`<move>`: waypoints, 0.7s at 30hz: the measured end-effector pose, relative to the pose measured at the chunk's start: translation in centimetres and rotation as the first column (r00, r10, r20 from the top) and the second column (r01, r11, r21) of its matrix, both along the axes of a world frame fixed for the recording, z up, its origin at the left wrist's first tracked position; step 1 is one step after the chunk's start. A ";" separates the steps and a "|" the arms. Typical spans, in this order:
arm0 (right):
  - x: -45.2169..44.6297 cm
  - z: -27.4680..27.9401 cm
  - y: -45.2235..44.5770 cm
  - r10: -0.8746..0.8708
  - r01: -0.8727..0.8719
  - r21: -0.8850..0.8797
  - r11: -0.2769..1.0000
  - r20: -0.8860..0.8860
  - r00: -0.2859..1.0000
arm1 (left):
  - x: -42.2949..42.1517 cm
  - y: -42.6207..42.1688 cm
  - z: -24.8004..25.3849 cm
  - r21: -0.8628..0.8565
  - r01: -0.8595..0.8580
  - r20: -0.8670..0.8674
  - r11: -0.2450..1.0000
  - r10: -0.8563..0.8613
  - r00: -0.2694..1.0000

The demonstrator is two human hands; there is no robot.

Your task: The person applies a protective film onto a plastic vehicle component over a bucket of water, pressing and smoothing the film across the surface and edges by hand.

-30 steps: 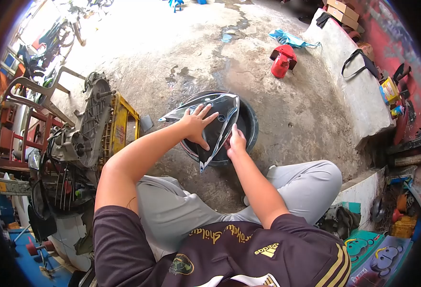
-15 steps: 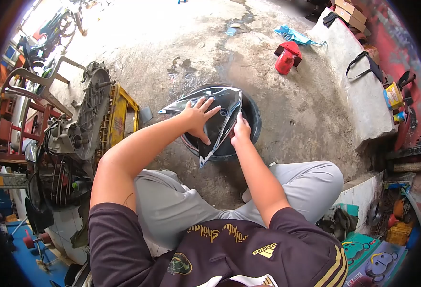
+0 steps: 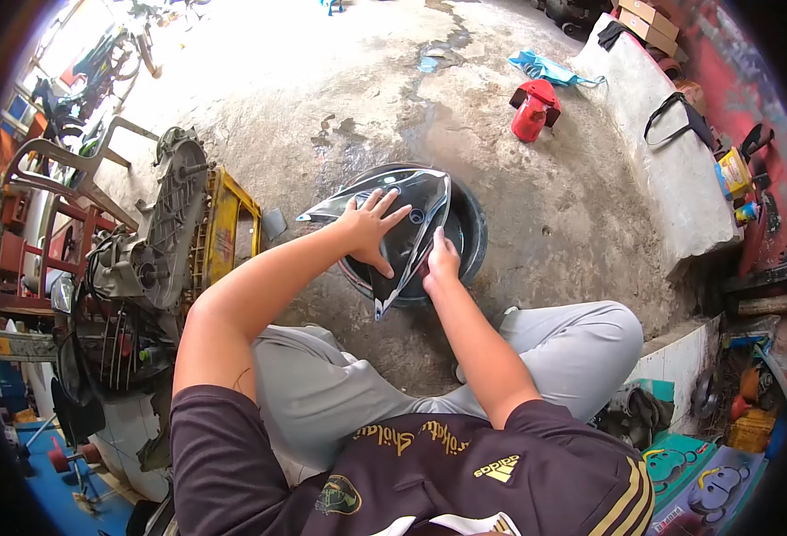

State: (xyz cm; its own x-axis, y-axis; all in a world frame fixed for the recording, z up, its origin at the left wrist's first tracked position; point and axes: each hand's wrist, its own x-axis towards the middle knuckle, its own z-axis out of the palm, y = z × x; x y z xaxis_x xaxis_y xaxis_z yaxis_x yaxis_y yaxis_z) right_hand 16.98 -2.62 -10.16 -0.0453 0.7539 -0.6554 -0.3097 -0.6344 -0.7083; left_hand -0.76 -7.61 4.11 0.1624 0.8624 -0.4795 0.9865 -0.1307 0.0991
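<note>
A glossy black motorcycle fairing panel (image 3: 425, 189), pointed at its corners, lies tilted over a round black basin (image 3: 476, 234) on the floor. My left hand (image 3: 369, 229) rests flat on the panel's face with its fingers spread. At the panel's right edge, my right hand (image 3: 442, 263) is closed on the rim, thumb pointing up along it. Part of the panel and much of the basin's inside are hidden by my hands and the panel itself.
To the left stand a metal engine casing (image 3: 172, 214), a yellow crate (image 3: 234, 219) and a chair (image 3: 63, 161). Ahead on the right, a red plastic part (image 3: 532, 116) and a blue bag (image 3: 550, 68) lie near a concrete ledge (image 3: 643, 143).
My right hand has slid slightly down and left along the panel's edge. The panel has shifted a little downward, while my left hand stays spread on it.
</note>
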 end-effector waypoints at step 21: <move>0.2 0.0 0.7 0.066 -0.068 0.006 0.998 0.167 0.984 | -0.1 0.0 -0.4 0.014 0.004 0.006 1.000 -0.004 1.000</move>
State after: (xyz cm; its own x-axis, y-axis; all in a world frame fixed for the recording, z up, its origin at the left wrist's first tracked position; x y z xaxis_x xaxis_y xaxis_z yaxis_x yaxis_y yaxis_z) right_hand 17.16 -1.96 -10.17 0.0132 0.7606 -0.6491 -0.1438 -0.6409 -0.7540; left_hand -0.88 -7.57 3.75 0.1689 0.8684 -0.4662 0.9853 -0.1361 0.1034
